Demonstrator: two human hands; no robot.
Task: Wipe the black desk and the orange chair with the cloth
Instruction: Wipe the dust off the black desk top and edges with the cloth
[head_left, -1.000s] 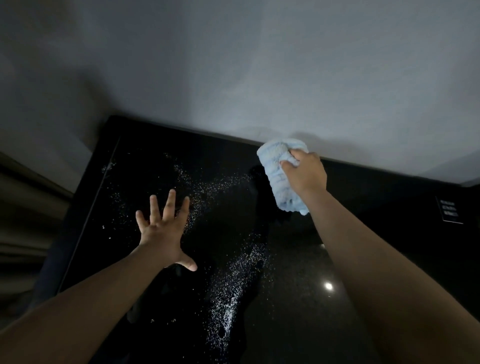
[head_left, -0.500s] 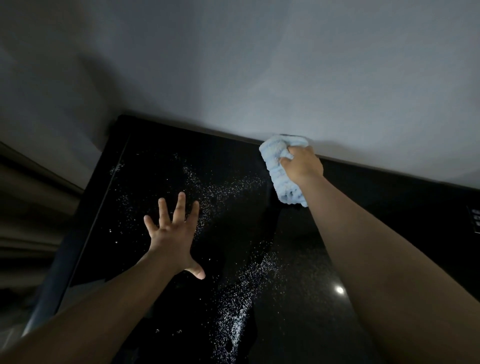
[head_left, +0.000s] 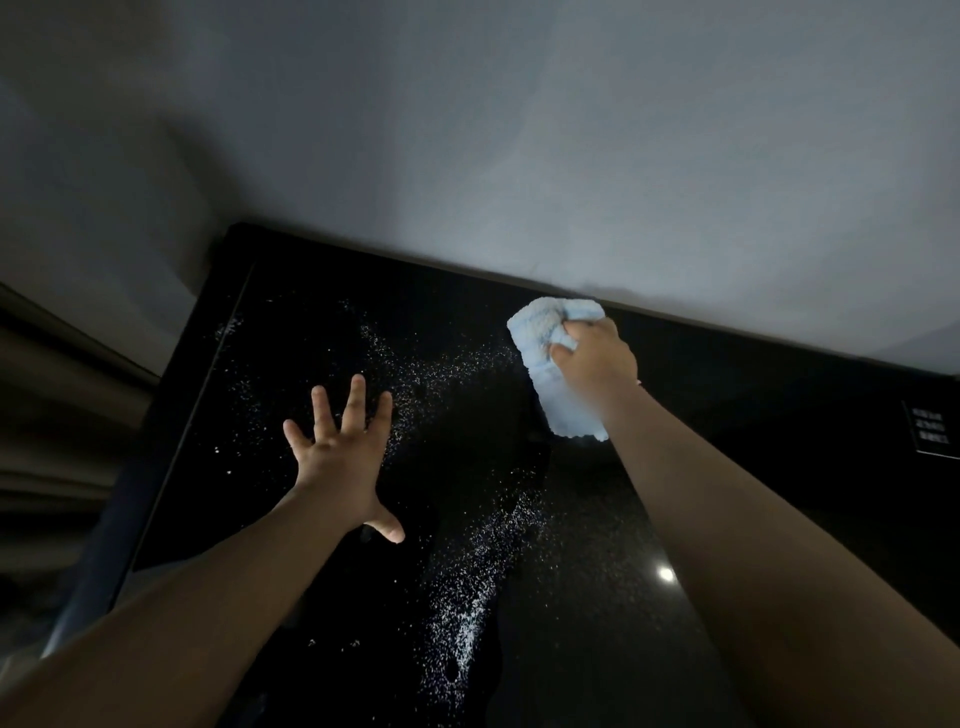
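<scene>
A light blue cloth (head_left: 558, 374) is gripped by the right hand (head_left: 597, 358) at upper right of the black desk (head_left: 779, 467); the left hand (head_left: 340, 457) is spread flat; white specks (head_left: 467, 597) remain unwiped.

One small label (head_left: 932, 432) sits on the black desk (head_left: 779, 405) at the far right edge, carrying a few rows of pale print, far too small and blurred to read. No other lettering shows anywhere.

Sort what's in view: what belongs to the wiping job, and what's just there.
Job:
black desk
light blue cloth, gripped by right hand
white specks on desk
left hand, spread open

Just there:
small label
grey wall
</scene>
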